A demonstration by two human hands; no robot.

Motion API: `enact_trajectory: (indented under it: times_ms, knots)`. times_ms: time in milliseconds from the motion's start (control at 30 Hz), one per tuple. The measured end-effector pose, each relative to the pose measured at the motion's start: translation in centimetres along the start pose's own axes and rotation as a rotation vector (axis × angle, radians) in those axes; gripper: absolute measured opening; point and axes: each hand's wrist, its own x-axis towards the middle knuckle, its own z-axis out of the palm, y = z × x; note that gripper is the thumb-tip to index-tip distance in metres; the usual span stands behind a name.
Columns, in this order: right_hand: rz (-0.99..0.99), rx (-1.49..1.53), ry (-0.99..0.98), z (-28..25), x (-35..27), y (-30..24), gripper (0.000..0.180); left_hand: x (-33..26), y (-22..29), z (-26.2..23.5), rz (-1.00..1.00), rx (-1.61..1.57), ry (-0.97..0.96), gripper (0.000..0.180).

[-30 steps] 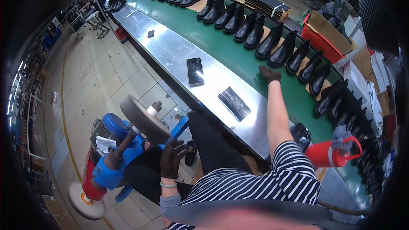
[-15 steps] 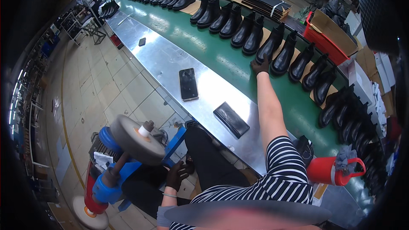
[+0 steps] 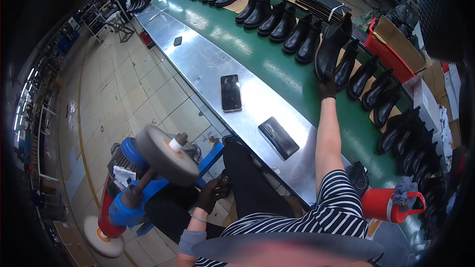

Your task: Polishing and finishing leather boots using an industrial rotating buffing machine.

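Observation:
My right hand (image 3: 326,86), in a dark glove, reaches far across the green table and grips a black ankle boot (image 3: 330,52) by its toe. That boot tilts up, its shaft above the neighbouring boots. Beside it on the right stands another black boot (image 3: 345,69), close to my fingers. To the left is a pair of black boots (image 3: 303,38) standing on brown board. My left hand (image 3: 213,194), also dark-gloved, hangs low by my leg, its fingers loosely bent and partly apart. Nothing shows in it. A grey buffing wheel (image 3: 167,154) is nearest to it.
A metal ledge (image 3: 198,62) runs along the green table (image 3: 257,64). On it lie a phone (image 3: 231,93) and a black wallet (image 3: 278,137). A red tumbler (image 3: 383,204) stands by my right elbow. Beyond the boots are a red crate (image 3: 396,62) and stacked dark boards (image 3: 321,4).
My right hand has taken hold of the boot's toe and tipped the boot up from the row. My left hand's fingers have curled slightly. The view has shifted a little.

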Motion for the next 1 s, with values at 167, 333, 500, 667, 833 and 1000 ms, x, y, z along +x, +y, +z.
enact_trajectory:
  times_ms: [167, 333, 500, 667, 833, 1000]
  knots:
    - [0.209, -0.134, -0.445, 3.6, -4.9, -3.1, 0.073, 1.6, 0.5, 0.3, 0.028, -0.013, -0.076, 0.047]
    - [0.334, -0.263, -0.665, 10.2, -8.0, 3.5, 0.061, 2.1, 0.6, -0.7, 0.074, -0.147, -0.146, 0.035]
    - [0.674, -0.451, -0.666, 10.7, -8.0, 14.0, 0.032, 6.9, -3.0, -3.5, 0.055, -0.657, -0.340, 0.039]
    - [0.662, -1.367, -1.431, 11.5, -25.1, 29.2, 0.029, 6.6, -1.1, -2.2, 0.119, 1.138, 0.271, 0.040]
    - [1.341, -0.664, -0.492, 9.9, -34.5, 35.3, 0.051, 12.5, -9.6, -10.5, 0.669, 0.337, 0.517, 0.045]
    - [1.492, -0.290, -0.360, 9.7, -34.5, 36.5, 0.055, 12.7, -9.8, -9.2, 0.697, 0.337, 0.540, 0.045]
